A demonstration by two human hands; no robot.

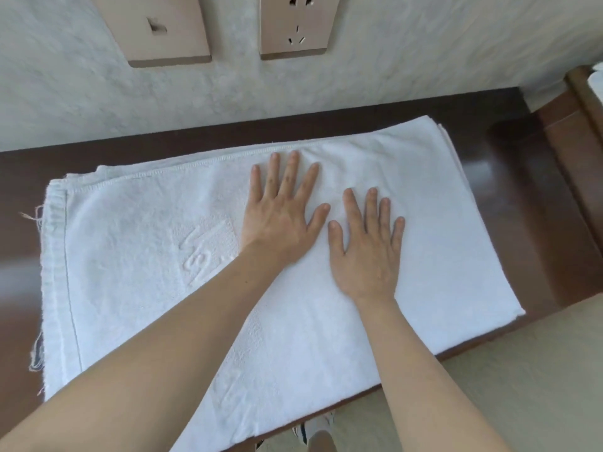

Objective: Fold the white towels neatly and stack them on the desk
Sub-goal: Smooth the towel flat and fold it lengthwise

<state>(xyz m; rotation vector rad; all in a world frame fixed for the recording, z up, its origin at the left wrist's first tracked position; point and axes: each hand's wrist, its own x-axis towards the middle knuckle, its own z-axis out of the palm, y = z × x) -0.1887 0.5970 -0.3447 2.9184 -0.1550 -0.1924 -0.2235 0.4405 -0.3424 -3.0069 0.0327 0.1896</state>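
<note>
White towel [424, 223] lies folded on the dark worktop [509, 177], left hand [277, 220] and right hand [368, 252] pressing flat, each grip wide.

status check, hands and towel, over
Left hand and right hand open, flat on towel. Towel spread on desk. Nothing in the way.

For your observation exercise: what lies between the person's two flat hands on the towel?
In the head view, only bare white towel shows between the left hand and the right hand; the thumbs come close but stay apart.
</note>
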